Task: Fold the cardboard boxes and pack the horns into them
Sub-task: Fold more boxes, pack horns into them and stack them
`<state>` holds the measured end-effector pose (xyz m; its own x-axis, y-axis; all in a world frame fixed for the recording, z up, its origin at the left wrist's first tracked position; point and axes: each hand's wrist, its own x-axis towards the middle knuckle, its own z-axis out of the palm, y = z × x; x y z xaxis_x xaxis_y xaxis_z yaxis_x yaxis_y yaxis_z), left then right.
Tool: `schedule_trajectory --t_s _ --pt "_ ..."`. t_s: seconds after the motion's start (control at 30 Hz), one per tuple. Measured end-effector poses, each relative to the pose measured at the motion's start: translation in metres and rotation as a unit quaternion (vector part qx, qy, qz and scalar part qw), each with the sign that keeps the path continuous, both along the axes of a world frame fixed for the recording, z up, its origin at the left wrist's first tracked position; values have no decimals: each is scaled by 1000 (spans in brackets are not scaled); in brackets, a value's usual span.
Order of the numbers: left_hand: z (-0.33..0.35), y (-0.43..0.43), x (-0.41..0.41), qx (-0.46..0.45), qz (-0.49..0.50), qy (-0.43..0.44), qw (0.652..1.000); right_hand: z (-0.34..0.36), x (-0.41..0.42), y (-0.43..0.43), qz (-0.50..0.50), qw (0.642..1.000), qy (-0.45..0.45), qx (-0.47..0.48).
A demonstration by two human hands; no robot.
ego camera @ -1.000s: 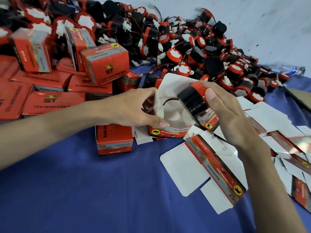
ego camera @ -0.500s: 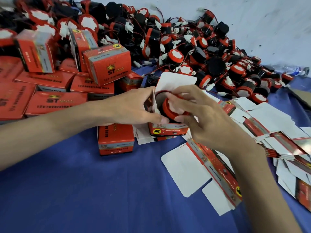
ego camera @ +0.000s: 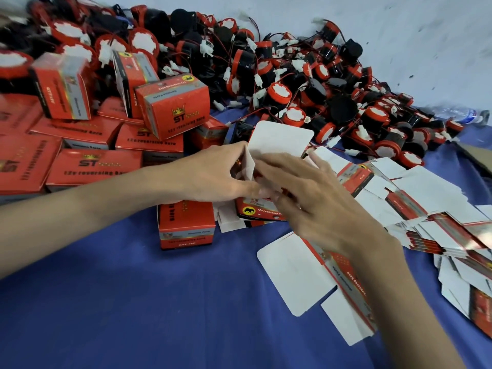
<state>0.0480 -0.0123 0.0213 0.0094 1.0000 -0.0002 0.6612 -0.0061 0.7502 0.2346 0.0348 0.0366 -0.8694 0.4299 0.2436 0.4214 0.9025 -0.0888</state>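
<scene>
Pinching the side flap of the open box (ego camera: 262,213) with my left hand (ego camera: 213,179), I spread my right hand (ego camera: 306,198) flat over its mouth; the horn has gone inside since a moment ago, so closing the lid flap (ego camera: 279,139) comes next.

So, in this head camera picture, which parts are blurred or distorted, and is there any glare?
Head view: the right hand is smeared by motion blur, the left hand sharper; the far-left horns are soft; glare shines on the foil strips of the flat cartons; wide-angle distortion bends the wall line; the light is even, with soft shadows.
</scene>
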Motion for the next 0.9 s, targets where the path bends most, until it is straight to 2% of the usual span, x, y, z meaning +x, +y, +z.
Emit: schedule_trajectory --t_s 0.13,0.23,0.4,0.53,0.63,0.77,0.83,0.9 --pt "-1 2 0 1 -10 14 1000 2 -9 -8 -50 998 -47 -13" --pt "0 -1 -1 -5 -18 -11 1000 3 -12 -12 -81 995 -60 -15" --pt "11 -8 5 -23 -29 -59 998 1 -8 -9 -75 995 -62 -37" --pt "7 -6 4 -13 -15 -22 1000 -5 -10 -7 -67 997 -45 -5" --pt "7 -7 6 4 5 4 1000 -11 -10 -6 -59 998 6 -2" --pt "8 -8 6 27 -1 2 1000 -14 -13 -4 -30 975 172 -140" --pt "11 -10 7 26 -9 -26 999 -14 -15 -5 -36 957 205 -203" --pt "11 -10 5 7 -17 -52 998 -14 -19 -6 -42 953 207 -218"
